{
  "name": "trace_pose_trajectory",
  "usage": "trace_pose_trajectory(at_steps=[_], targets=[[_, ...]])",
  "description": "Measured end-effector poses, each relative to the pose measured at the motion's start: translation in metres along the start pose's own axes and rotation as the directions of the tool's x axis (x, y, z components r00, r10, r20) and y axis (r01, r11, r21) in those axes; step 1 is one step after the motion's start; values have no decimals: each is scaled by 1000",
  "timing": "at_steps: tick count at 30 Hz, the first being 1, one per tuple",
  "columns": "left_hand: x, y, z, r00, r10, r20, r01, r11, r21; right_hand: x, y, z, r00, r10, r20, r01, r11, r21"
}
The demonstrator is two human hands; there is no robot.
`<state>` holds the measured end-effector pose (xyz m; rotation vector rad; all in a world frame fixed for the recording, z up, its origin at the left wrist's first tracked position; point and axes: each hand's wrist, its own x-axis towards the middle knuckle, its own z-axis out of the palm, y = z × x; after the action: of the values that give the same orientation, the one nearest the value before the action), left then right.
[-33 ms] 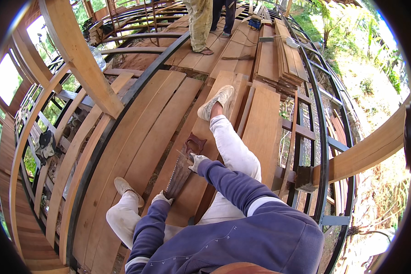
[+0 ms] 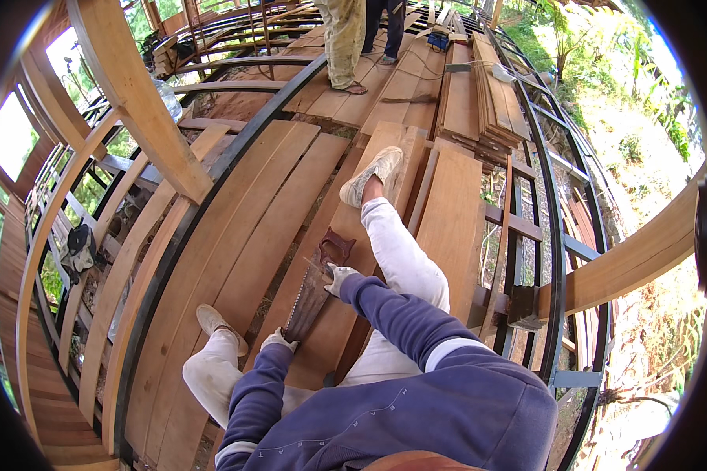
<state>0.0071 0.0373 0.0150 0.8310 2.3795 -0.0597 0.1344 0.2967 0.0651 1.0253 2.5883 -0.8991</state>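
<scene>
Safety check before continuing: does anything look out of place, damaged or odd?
The long, dark-bladed handsaw points its reddish-brown handle forward, and the left hand is at the blade's tip: not a usual sawing grip. No spill shows.

The right hand (image 2: 339, 280) lies farther forward, fingers bent; nearer the body and left of those fingers, the left hand (image 2: 280, 339) curls. The right forearm (image 2: 393, 304) and left forearm (image 2: 262, 385) slope back behind them.
</scene>
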Motion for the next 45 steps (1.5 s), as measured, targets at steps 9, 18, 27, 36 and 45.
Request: trace_pose_trajectory(at_steps=[9,18,27,36,45], targets=[[12,1,5,996,68,-60,-68,998,-2,1,10,0,998,2,-56,0,999,38],[86,-4,26,961,154,-231,-199,962,-188,-120,-13,-85,831,-32,-556,301,866,400],[153,87,-10,999,36,-4,-35,940,-340,-253,50,-114,626,250,-739,159,886,435],[158,123,-12,999,-14,35,26,934,-357,-234,71,-120,765,211,-608,120,881,457],[190,134,2,995,102,-14,-100,928,-359,-224,83,-110,769,239,-593,175,814,554]])
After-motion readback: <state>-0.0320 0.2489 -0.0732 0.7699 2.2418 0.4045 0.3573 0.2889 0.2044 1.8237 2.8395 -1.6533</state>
